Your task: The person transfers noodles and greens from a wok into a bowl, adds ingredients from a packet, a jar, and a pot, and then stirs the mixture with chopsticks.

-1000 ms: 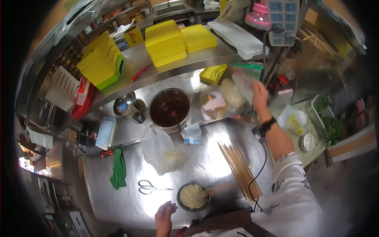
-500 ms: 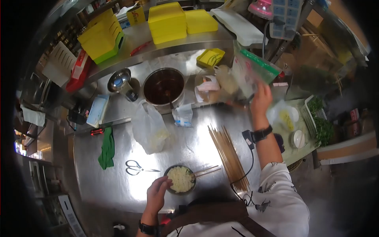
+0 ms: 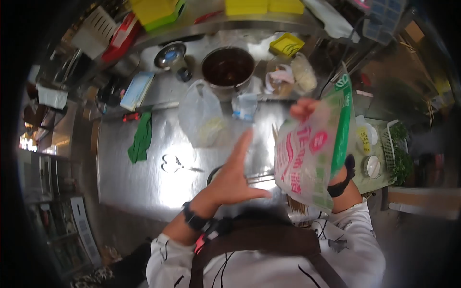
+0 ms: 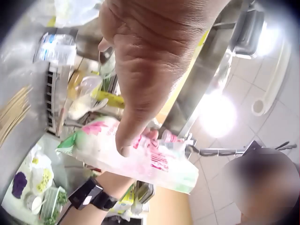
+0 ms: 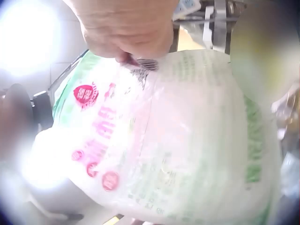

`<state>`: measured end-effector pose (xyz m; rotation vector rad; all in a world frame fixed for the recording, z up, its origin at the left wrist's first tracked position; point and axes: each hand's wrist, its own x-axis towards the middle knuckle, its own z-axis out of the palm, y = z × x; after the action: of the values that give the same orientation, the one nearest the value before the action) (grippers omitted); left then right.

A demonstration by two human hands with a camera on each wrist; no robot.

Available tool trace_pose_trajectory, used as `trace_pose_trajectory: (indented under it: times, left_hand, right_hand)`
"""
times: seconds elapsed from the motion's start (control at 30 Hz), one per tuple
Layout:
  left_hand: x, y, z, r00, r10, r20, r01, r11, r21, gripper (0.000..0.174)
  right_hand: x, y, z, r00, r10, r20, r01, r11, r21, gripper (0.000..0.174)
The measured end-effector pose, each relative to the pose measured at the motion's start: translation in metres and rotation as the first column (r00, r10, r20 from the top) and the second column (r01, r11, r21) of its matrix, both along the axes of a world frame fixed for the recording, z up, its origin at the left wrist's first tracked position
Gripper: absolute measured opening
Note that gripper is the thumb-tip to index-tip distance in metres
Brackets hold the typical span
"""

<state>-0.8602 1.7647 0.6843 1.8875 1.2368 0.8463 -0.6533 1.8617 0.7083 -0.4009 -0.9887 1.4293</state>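
Note:
My right hand [image 3: 304,109] grips a clear plastic bag [image 3: 305,156] with pink lettering and a green band, held up over the right part of the steel table. In the right wrist view the curled fingers pinch its printed side near the top. My left hand [image 3: 231,181] is spread, thumb apart from the fingers, a short way left of the bag. In the left wrist view its thumb overlaps the bag. Under the left hand, a dark bowl [image 3: 212,177] is mostly hidden, with chopsticks [image 3: 261,178] sticking out to the right. The bag covers most of a bundle of thin sticks.
Scissors [image 3: 178,164] and a green cloth [image 3: 140,139] lie at the left of the table. Behind stand a filled plastic bag [image 3: 201,113], a pot [image 3: 227,69] of dark liquid and a steel bowl [image 3: 169,54]. Greens in a white basket [image 3: 390,144] stand at right.
My right hand has brought the plastic bag from the back right in toward my body. The left hand has risen from the bowl's side and spread out. The head view has shifted.

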Motion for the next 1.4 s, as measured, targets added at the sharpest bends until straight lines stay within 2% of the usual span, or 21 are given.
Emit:
trace_pose_trajectory:
  times: [0.1, 0.2, 0.23, 0.33, 0.37, 0.47, 0.5, 0.6, 0.63, 0.7, 0.73, 0.8, 0.9, 0.93, 0.97, 1.0, 1.07, 1.13, 1.23, 1.37, 1.4]
  left_hand:
    - [0.024, -0.008, -0.030, 0.944, -0.087, 0.318, 0.168, 0.956, -0.239, 0.130]
    - [0.036, -0.030, -0.053, 0.813, -0.113, 0.571, 0.320, 0.906, -0.276, 0.124]
    - [0.038, -0.035, -0.060, 0.901, -0.172, 0.397, 0.229, 0.969, -0.099, 0.119]
    - [0.049, -0.036, -0.075, 0.875, -0.096, 0.474, 0.137, 0.989, -0.053, 0.111]
    - [0.047, -0.041, -0.076, 0.842, -0.110, 0.528, 0.199, 0.973, -0.114, 0.080]
    - [0.040, -0.056, -0.090, 0.777, -0.115, 0.619, 0.349, 0.897, -0.271, 0.079]
    - [0.039, -0.061, -0.090, 0.735, -0.139, 0.663, 0.399, 0.879, -0.259, 0.070]
    - [0.041, -0.080, -0.101, 0.640, -0.136, 0.756, 0.489, 0.831, -0.264, 0.070]
    - [0.041, -0.086, -0.100, 0.620, -0.042, 0.783, 0.544, 0.742, -0.391, 0.071]
    - [0.045, -0.101, -0.117, 0.520, 0.094, 0.849, 0.591, 0.678, -0.437, 0.068]
    - [0.046, -0.106, -0.126, 0.469, 0.160, 0.869, 0.621, 0.639, -0.453, 0.067]
    - [0.044, -0.113, -0.138, 0.571, 0.096, 0.815, 0.639, 0.571, -0.515, 0.068]
    - [0.035, -0.123, -0.169, 0.669, 0.024, 0.743, 0.611, 0.551, -0.568, 0.072]
    - [0.028, -0.126, -0.180, 0.696, 0.007, 0.718, 0.592, 0.560, -0.579, 0.074]
    - [0.016, -0.134, -0.188, 0.796, 0.048, 0.603, 0.462, 0.595, -0.658, 0.079]
    - [0.005, -0.144, -0.197, 0.827, 0.086, 0.555, 0.406, 0.593, -0.696, 0.078]
    - [-0.016, -0.165, -0.210, 0.876, 0.160, 0.455, 0.289, 0.581, -0.761, 0.077]
    - [-0.035, -0.186, -0.209, 0.811, 0.277, 0.515, 0.293, 0.570, -0.768, 0.072]
    - [-0.055, -0.212, -0.207, 0.710, 0.462, 0.531, 0.219, 0.571, -0.791, 0.067]
    - [-0.064, -0.237, -0.225, 0.581, 0.629, 0.516, 0.110, 0.567, -0.816, 0.061]
    - [-0.063, -0.241, -0.228, 0.551, 0.665, 0.503, 0.084, 0.556, -0.827, 0.060]
  right_hand:
    - [-0.011, -0.028, -0.015, 1.000, -0.005, -0.020, 0.003, 0.992, -0.124, 0.026]
    - [-0.005, -0.043, -0.022, 0.991, -0.129, 0.048, 0.134, 0.980, -0.149, 0.025]
    - [-0.006, -0.049, -0.020, 0.979, -0.177, 0.104, 0.190, 0.972, -0.139, 0.023]
    - [-0.004, -0.069, -0.007, 0.937, -0.175, 0.304, 0.200, 0.979, -0.051, 0.019]
    - [0.013, -0.067, -0.023, 0.862, -0.199, 0.467, 0.215, 0.976, 0.018, 0.032]
    - [0.042, -0.076, -0.017, 0.789, -0.015, 0.614, -0.045, 0.996, 0.082, 0.060]
    - [0.052, -0.081, -0.023, 0.725, 0.058, 0.686, -0.043, 0.998, -0.039, 0.083]
    - [0.094, -0.096, -0.056, 0.464, 0.562, 0.685, -0.273, 0.826, -0.493, 0.084]
    - [0.091, -0.106, -0.067, 0.416, 0.531, 0.738, -0.286, 0.847, -0.448, 0.083]
    - [0.086, -0.136, -0.090, 0.326, 0.460, 0.826, -0.306, 0.878, -0.368, 0.082]
    - [0.082, -0.144, -0.098, 0.332, 0.493, 0.804, -0.278, 0.866, -0.416, 0.079]
    - [0.074, -0.154, -0.110, 0.350, 0.547, 0.761, -0.224, 0.837, -0.499, 0.074]
    - [0.063, -0.168, -0.119, 0.323, 0.436, 0.840, -0.183, 0.899, -0.397, 0.054]
    - [0.058, -0.171, -0.120, 0.251, 0.402, 0.881, -0.155, 0.915, -0.373, 0.048]
    - [0.053, -0.173, -0.120, 0.176, 0.364, 0.915, -0.131, 0.930, -0.345, 0.041]
    - [0.049, -0.172, -0.121, 0.098, 0.320, 0.942, -0.111, 0.945, -0.309, 0.035]
    - [0.044, -0.170, -0.125, -0.041, 0.119, 0.992, -0.218, 0.968, -0.125, 0.022]
    - [0.036, -0.168, -0.122, -0.122, -0.069, 0.990, -0.331, 0.943, 0.025, 0.018]
    - [0.024, -0.169, -0.114, 0.020, -0.257, 0.966, -0.406, 0.881, 0.242, 0.016]
    - [0.026, -0.165, -0.148, -0.102, -0.282, 0.954, -0.466, 0.861, 0.205, 0.017]
    - [0.026, -0.163, -0.153, -0.091, -0.277, 0.957, -0.467, 0.860, 0.204, 0.017]
